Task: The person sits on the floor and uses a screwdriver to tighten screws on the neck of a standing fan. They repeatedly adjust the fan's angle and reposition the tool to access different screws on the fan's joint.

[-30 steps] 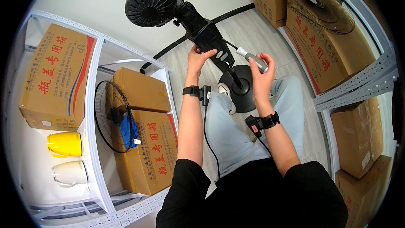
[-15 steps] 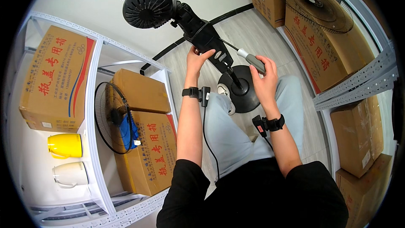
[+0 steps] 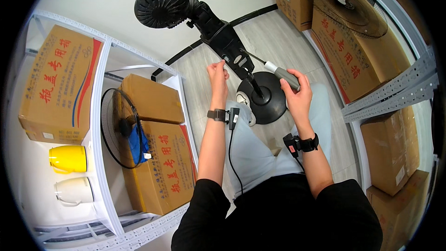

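Note:
A black stand fan without its blades and grille stands before me, its motor head (image 3: 163, 4) at the upper left and its round base (image 3: 262, 97) on the floor. My right hand (image 3: 297, 94) grips a screwdriver (image 3: 284, 76) by its grey handle. The shaft slants up and left, its tip by the right edge of the fan's control housing (image 3: 227, 49); whether it touches cannot be told. My left hand (image 3: 217, 78) is just left of that housing's lower part, fingers curled and pinched together. Anything between those fingertips is too small to make out.
Left, a white metal shelf (image 3: 103, 111) holds cartons (image 3: 60, 83), a yellow jug (image 3: 68, 159), a white jug (image 3: 75, 191) and a fan grille (image 3: 121, 128) with blue cloth. Right, another rack (image 3: 390, 88) bears cartons (image 3: 348, 51), with a second grille (image 3: 346, 4) on top.
My left hand has come off the fan's housing, and its spread fingers have closed. The screwdriver in my right hand has shifted slightly down.

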`<state>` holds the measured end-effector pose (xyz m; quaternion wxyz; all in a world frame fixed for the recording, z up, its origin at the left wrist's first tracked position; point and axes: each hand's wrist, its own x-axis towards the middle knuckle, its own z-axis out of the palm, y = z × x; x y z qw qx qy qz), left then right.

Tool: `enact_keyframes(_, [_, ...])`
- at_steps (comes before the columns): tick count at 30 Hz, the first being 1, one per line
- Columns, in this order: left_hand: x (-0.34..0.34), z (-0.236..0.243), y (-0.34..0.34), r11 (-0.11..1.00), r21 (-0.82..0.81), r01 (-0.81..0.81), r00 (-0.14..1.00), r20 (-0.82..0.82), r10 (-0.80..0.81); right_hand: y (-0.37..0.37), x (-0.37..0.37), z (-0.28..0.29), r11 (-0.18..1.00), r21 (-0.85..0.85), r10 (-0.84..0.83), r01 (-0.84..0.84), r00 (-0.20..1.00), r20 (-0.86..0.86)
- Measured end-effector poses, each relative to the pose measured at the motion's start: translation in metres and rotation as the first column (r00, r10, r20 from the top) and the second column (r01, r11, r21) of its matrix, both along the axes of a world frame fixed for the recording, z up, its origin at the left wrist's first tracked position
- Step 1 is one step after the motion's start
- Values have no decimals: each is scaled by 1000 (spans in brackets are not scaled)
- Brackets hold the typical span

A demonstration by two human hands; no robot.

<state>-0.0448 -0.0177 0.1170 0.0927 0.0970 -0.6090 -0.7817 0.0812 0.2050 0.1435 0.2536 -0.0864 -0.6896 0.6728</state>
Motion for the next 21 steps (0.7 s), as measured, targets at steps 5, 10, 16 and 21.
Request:
enact_keyframes(5, [27, 6, 3, 776, 524, 350, 872, 120, -474, -6, 15, 5, 992, -43, 122, -120, 992, 30])
enact_keyframes(10, [34, 24, 7, 673, 653, 348, 866, 50, -497, -12, 17, 4, 982, 40, 185, -186, 982, 32])
enact_keyframes(16, [39, 25, 2, 779, 559, 285, 906, 107, -408, -14, 19, 12, 974, -71, 225, -216, 963, 146])
enact_keyframes(21, [32, 30, -13, 796, 550, 253, 943, 43, -329, -14, 20, 35, 975, -44, 224, -219, 958, 177])
